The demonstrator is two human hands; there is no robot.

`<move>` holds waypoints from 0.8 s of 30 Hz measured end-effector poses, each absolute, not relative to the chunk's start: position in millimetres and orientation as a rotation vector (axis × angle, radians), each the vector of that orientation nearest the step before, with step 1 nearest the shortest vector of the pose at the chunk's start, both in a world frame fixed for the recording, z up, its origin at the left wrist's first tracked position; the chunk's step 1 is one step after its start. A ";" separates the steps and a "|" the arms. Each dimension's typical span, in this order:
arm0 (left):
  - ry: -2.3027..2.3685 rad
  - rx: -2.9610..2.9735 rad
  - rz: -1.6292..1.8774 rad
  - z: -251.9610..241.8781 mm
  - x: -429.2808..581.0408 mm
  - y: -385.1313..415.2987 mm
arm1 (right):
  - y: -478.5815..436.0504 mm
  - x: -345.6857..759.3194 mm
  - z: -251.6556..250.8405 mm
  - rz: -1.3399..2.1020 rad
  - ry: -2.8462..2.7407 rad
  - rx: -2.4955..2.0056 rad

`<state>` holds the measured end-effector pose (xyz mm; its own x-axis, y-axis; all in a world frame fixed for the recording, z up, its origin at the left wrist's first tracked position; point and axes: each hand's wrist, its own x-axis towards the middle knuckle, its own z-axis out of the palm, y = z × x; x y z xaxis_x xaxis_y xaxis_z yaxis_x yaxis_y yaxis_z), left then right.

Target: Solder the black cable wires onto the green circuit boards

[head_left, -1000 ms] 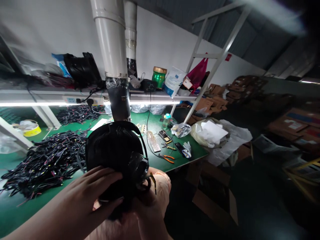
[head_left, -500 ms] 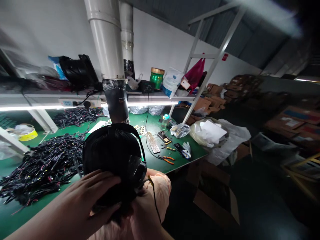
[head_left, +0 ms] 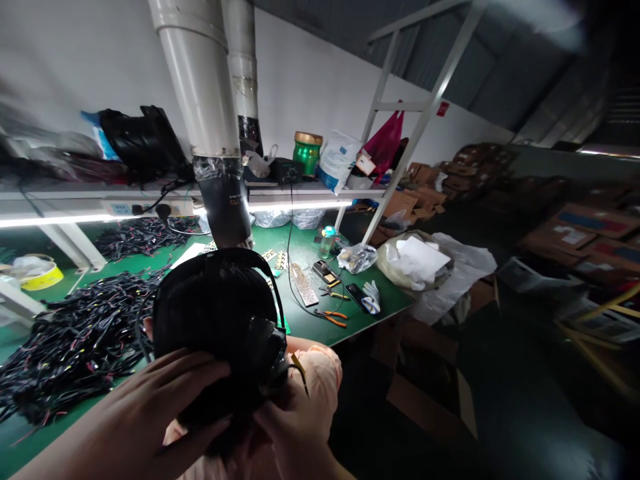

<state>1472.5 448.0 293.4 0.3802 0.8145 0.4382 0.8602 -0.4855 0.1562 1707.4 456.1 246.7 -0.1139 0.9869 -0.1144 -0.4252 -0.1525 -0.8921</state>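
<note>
A person in a pink shirt (head_left: pixel 320 367) sits in front of me at a green table (head_left: pixel 310 273), facing away. A black band (head_left: pixel 225 255) runs over their dark hair, and a black unit (head_left: pixel 265 347) sits at the back of the head. My left hand (head_left: pixel 150 413) lies flat on the back of that head, fingers spread. My right hand (head_left: pixel 295 427) is closed just under the black unit, its fingertips partly hidden against it. A thin yellow-tipped cable (head_left: pixel 299 367) hangs from the unit.
A big heap of black wire leads (head_left: pixel 75 333) covers the table's left. Orange-handled pliers (head_left: pixel 333 317), a phone (head_left: pixel 357 293) and a glove (head_left: pixel 373 293) lie at its right end. A white pipe (head_left: pixel 200 100) comes down past a lit shelf (head_left: pixel 310 193). Cardboard boxes (head_left: pixel 430 393) stand on the dark floor.
The view has drifted right and down a little. My left hand stays spread on the head; my right hand has stayed under the black unit, and the hanging cable has swung.
</note>
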 end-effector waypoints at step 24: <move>-1.298 -2.421 -0.719 292.9 1489.7 460.5 | 442.6 1726.4 276.0 0.806 -1.584 -1.266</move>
